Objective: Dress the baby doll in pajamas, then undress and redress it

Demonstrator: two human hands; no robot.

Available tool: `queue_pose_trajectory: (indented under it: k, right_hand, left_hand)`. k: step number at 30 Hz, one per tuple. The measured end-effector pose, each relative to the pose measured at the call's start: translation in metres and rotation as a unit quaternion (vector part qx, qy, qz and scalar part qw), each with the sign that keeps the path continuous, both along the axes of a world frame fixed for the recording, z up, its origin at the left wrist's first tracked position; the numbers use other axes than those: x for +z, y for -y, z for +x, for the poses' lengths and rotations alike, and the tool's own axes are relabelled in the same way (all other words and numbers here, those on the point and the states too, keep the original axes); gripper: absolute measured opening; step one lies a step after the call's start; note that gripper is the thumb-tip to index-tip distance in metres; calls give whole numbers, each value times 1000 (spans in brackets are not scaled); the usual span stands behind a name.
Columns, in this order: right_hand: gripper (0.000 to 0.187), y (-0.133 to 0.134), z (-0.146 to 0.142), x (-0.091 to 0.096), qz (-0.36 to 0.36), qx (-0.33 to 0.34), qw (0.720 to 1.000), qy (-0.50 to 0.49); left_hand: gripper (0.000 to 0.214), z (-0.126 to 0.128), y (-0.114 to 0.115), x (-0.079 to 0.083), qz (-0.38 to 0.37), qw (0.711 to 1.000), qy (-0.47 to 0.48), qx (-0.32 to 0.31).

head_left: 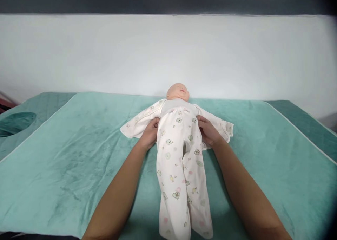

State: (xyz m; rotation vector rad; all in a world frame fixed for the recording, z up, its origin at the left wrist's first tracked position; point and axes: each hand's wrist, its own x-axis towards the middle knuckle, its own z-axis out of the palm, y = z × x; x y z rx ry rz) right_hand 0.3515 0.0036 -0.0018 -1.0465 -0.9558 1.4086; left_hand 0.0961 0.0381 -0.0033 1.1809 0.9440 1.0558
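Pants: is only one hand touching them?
No: the left hand and right hand touch opposite sides of the pants.

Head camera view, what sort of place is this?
Perhaps a massage or treatment room: a green-covered bed with an apparent face hole, a baby doll on it, a pale wall behind.

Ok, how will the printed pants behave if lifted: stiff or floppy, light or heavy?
Probably floppy: the pants look like soft cloth with loose, curved leg edges. They seem light, as the fabric looks thin. They may drag on the doll, since the waist lies over its middle.
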Motion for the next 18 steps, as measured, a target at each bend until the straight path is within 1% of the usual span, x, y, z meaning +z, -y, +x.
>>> queue_pose_trajectory:
  k: [3,5,6,9,11,12,14,16,17,18]
  right_hand:
    - [25,-3,-1,-2,7,-6,1000,22]
    - [23,-5,0,-4,24,-23,997,66]
    - [21,-6,1,-5,36,-30,994,95]
    - [17,-6,6,-4,75,-33,977,195]
    - [15,-4,9,1,90,-38,965,245]
    - [17,-2,9,3,97,-53,959,261]
    - [23,0,8,7,113,-105,947,283]
    - [24,-1,5,8,131,-148,934,298]
    - [23,-2,4,9,141,-156,929,304]
    - [23,-4,3,10,147,-149,928,308]
  left_hand:
    - [26,3,0,-4,-12,1000,8,8]
    - [24,4,0,-4,-3,999,-23,29]
    - [24,4,0,-4,13,998,-49,44]
    - [21,3,-2,-3,101,981,-123,114]
    - [18,1,-4,-2,147,968,-138,150]
    - [18,0,-5,-2,162,964,-143,157]
    - [19,-2,-7,0,201,952,-169,155]
    - [18,-5,-10,3,263,929,-216,144]
    - [18,-6,-11,4,296,914,-240,141]
    - [18,-8,-12,5,323,900,-261,136]
